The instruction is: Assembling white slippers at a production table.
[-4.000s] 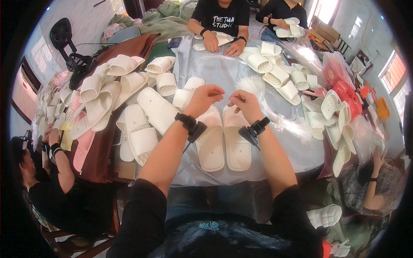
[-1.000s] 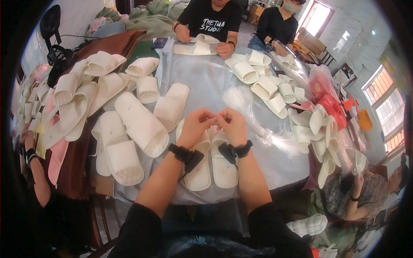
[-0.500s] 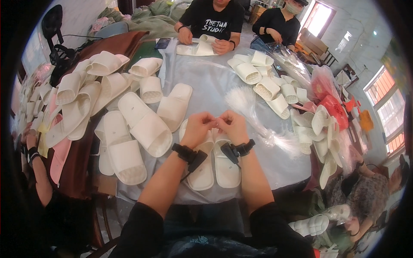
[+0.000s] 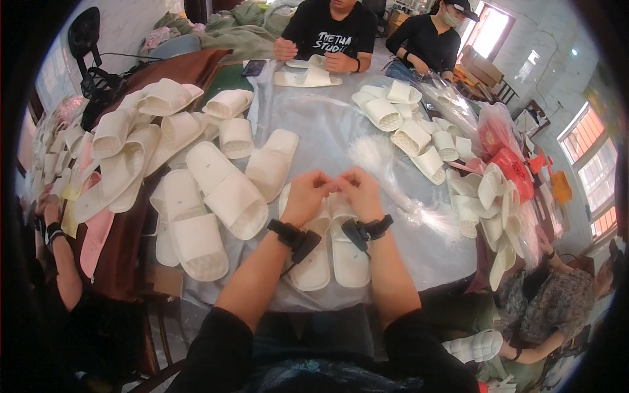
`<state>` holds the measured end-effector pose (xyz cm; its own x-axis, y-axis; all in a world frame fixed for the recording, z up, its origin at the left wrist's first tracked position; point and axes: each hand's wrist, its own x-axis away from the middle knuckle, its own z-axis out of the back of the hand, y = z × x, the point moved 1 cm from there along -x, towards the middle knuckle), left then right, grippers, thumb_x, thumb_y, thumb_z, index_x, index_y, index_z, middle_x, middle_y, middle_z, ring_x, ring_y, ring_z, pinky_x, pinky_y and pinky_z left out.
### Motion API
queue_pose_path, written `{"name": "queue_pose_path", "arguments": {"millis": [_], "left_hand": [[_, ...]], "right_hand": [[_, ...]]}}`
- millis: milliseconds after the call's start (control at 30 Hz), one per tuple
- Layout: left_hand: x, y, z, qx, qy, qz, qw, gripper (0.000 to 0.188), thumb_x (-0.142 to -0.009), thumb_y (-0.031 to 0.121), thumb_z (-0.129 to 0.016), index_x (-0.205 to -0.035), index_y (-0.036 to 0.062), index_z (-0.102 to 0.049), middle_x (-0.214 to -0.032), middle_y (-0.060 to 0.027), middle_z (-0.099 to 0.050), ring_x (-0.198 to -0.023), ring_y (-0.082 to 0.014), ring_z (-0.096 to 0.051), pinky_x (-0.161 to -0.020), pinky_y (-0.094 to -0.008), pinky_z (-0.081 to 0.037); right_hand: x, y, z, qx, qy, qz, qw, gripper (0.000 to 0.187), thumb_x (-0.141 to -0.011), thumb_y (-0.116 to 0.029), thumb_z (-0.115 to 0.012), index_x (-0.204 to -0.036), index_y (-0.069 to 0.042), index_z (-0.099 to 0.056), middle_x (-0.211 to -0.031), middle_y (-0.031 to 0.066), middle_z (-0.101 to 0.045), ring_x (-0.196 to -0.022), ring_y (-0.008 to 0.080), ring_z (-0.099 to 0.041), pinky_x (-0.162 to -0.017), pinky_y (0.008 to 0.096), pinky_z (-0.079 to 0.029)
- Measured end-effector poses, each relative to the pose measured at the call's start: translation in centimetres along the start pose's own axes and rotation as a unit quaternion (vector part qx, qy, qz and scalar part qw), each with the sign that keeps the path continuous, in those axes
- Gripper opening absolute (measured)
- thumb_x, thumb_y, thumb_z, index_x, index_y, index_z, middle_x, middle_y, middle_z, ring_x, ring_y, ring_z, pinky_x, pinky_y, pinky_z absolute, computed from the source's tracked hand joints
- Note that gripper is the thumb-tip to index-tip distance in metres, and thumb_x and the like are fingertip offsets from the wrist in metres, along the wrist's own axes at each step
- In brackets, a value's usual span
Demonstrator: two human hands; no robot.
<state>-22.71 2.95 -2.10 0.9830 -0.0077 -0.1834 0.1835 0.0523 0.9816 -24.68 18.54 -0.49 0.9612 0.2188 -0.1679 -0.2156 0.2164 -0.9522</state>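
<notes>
My left hand [image 4: 308,195] and my right hand [image 4: 360,191] meet fingertip to fingertip above the table, both closed in a pinch. Whatever lies between the fingers is too small to make out. Directly beneath them is a pair of cream slippers, the left slipper [image 4: 310,267] and the right slipper [image 4: 352,263] side by side, soles partly covered by my hands and wrists. Right of my right hand lies a bundle of thin clear plastic strands [image 4: 419,213], gathered at its near end and fanned out at the far one.
Loose cream slippers [image 4: 226,190] cover the table's left side, with more slippers [image 4: 429,162] at the right. Grey plastic sheeting [image 4: 321,111] covers the tabletop. Across it a co-worker [image 4: 331,36] handles a slipper [image 4: 308,76]. Red bags [image 4: 510,170] stand at the right edge.
My hands stay pinched together, the fingers slightly shifted. The co-worker opposite has raised one hand off the slipper. The whole view has shifted a little.
</notes>
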Motion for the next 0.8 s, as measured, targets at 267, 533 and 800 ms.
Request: {"name": "queue_pose_path", "arguments": {"millis": [267,533,800], "left_hand": [[-0.2,0.6,1.1,0.095,0.015,-0.005,0.995,0.019,-0.09,0.01,-0.064,-0.107,0.0018,-0.064,-0.1,-0.0035,-0.067,-0.088,-0.0103,-0.061,-0.073,-0.0246,-0.05],[1.1,7.5,2.9,-0.039,0.037,-0.148,0.988,0.022,-0.087,0.005,-0.062,-0.108,0.0011,-0.066,-0.108,-0.0084,-0.066,-0.101,-0.0175,-0.061,-0.081,-0.03,-0.052],[9.1,13.3,5.5,-0.084,0.022,-0.139,0.986,0.018,-0.088,0.0,-0.06,-0.106,0.0,-0.064,-0.103,-0.0054,-0.066,-0.077,-0.0121,-0.061,-0.072,-0.0241,-0.049]], "right_hand": [[5.8,-7.2,3.7,0.203,-0.078,0.055,0.974,0.018,-0.086,-0.017,-0.067,-0.099,-0.004,-0.068,-0.092,0.0066,-0.069,-0.079,0.0171,-0.063,-0.067,0.0301,-0.049],[9.5,-3.4,-1.6,0.462,-0.199,0.148,0.852,0.057,-0.079,-0.046,-0.068,-0.129,-0.02,-0.058,-0.107,0.0248,-0.058,-0.108,0.0427,-0.051,-0.091,0.0494,-0.043],[9.7,-4.6,-2.1,0.401,-0.133,0.145,0.895,0.05,-0.081,-0.037,-0.069,-0.11,0.003,-0.061,-0.113,0.024,-0.058,-0.118,0.0407,-0.047,-0.101,0.0426,-0.039]]}}
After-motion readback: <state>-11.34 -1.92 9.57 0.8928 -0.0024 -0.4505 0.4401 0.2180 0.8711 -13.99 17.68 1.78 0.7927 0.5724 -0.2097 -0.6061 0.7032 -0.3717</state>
